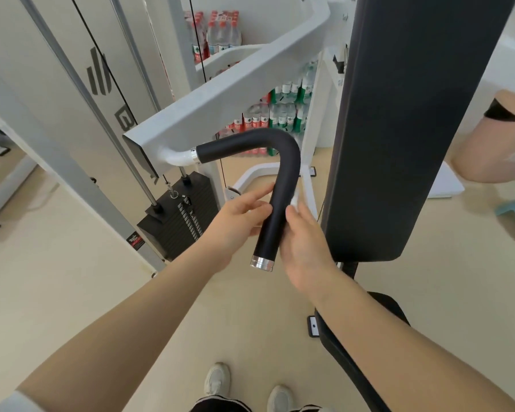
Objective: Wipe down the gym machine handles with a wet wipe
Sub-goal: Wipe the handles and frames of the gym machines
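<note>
A black padded handle [283, 185] bends down from the white arm [220, 93] of the gym machine and ends in a silver cap [261, 262]. My left hand [239, 219] touches the handle's left side with fingers nearly straight. My right hand [305, 242] lies against the handle's right side. A white wet wipe [295, 200] shows just above its fingers, pressed against the handle. How the fingers hold the wipe is hidden behind the hand.
A tall black back pad [414, 114] stands right of the handle, with the black seat [369, 331] below it. A black weight stack [179, 215] sits at left. Packs of water bottles [283, 117] stand behind. Another person's leg [494, 144] shows at right.
</note>
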A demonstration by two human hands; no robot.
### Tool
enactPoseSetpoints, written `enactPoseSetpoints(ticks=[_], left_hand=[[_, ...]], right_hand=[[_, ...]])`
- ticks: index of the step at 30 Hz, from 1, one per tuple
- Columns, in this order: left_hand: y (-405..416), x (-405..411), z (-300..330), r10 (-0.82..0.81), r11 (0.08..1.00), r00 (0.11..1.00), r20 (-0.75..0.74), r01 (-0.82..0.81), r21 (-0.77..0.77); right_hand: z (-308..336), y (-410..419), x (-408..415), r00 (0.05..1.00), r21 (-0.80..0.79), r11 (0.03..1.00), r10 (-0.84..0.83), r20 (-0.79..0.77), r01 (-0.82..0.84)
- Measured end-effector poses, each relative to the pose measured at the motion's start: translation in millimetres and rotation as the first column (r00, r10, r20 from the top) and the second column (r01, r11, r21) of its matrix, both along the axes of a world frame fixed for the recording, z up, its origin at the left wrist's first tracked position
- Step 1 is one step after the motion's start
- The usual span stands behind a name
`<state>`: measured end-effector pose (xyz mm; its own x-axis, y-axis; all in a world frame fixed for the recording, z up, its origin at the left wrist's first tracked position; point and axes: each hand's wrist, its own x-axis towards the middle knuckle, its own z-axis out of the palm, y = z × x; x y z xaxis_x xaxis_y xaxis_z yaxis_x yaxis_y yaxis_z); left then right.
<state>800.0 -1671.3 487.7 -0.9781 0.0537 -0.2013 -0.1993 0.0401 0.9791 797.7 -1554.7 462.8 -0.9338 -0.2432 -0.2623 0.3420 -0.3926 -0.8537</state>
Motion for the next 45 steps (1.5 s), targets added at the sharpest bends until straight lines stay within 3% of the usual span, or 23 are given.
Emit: enactPoseSetpoints(ticks=[2,5,9,15,19,23,25,27,32,34,35,36,37,39,40,41,43,45], left_hand=[[1.8,4.1,-0.2,0.042,0.999,0.999,-0.008,-0.042,-0.022],[3.3,7.0,2.8,0.082,0.995,0.996,-0.025,-0.083,-0.047],[5.4,15.6,2.0,0.139,0.99,0.99,-0.01,-0.139,0.0],[-0.4,26.7,-3.5,0.149,0.987,0.987,0.057,-0.152,0.049],[-6.6,33.2,-1.4,0.147,0.987,0.986,0.075,-0.151,0.055],[-17.4,48.1,3.3,0.15,0.983,0.985,0.084,-0.157,0.096],[-21.5,56.9,4.7,0.147,0.985,0.988,0.056,-0.151,0.079],[-24.8,65.5,4.0,0.157,0.987,0.987,0.028,-0.158,0.026],[-27.6,92.7,5.1,0.215,0.976,0.976,0.033,-0.214,-0.037],[-31.3,106.7,8.2,0.245,0.969,0.969,0.024,-0.244,-0.03],[-33.6,113.5,10.1,0.258,0.966,0.966,0.019,-0.257,-0.037],[-36.3,119.5,11.4,0.264,0.963,0.964,0.012,-0.264,-0.047],[-38.5,124.1,11.8,0.265,0.963,0.964,0.004,-0.264,-0.056],[-39.0,131.2,12.0,0.258,0.963,0.966,-0.011,-0.258,-0.077],[-36.6,133.1,12.3,0.25,0.964,0.968,-0.021,-0.251,-0.089],[-31.7,134.0,12.7,0.235,0.966,0.971,-0.03,-0.237,-0.1],[-14.8,135.9,15.6,0.194,0.975,0.98,-0.04,-0.197,-0.101],[10.3,137.6,20.4,0.142,0.988,0.989,-0.049,-0.145,-0.057]], right_hand=[[-1.9,5.0,19.6,0.992,-0.113,0.993,0.051,0.113,-0.039],[5.0,11.8,7.1,0.976,-0.07,0.997,0.054,0.209,-0.04],[20.8,9.8,-10.7,0.978,-0.067,0.996,-0.048,0.201,0.063],[-2.3,6.2,57.4,0.972,-0.013,0.998,0.068,0.226,-0.067],[23.6,5.7,0.9,0.994,0.18,0.977,-0.111,-0.012,0.112],[32.5,4.7,-17.7,0.946,0.573,0.793,-0.012,-0.323,0.205],[23.3,10.9,-8.7,0.824,0.697,0.64,0.172,-0.54,0.324],[4.4,12.8,-1.7,0.673,0.76,0.498,0.393,-0.627,0.418],[-13.4,-1.4,35.9,0.405,0.803,0.333,0.729,-0.551,0.494],[-14.4,-7.5,53.4,0.325,0.839,0.149,0.875,-0.358,0.523],[-12.9,-8.7,61.7,0.325,0.863,0.043,0.916,-0.235,0.504],[-8.4,-7.8,69.0,0.351,0.899,-0.002,0.921,-0.169,0.438],[-0.8,-5.0,75.2,0.408,0.942,0.06,0.891,-0.2,0.331],[21.2,8.7,86.6,0.628,0.899,0.409,0.662,-0.409,0.155],[31.1,18.0,91.3,0.716,0.814,0.56,0.504,-0.483,0.154],[40.0,26.9,96.8,0.777,0.737,0.653,0.367,-0.512,0.177],[50.4,44.3,106.9,0.865,0.659,0.734,0.213,-0.454,0.165],[54.8,60.2,117.2,0.917,0.619,0.779,0.164,-0.363,0.106]])
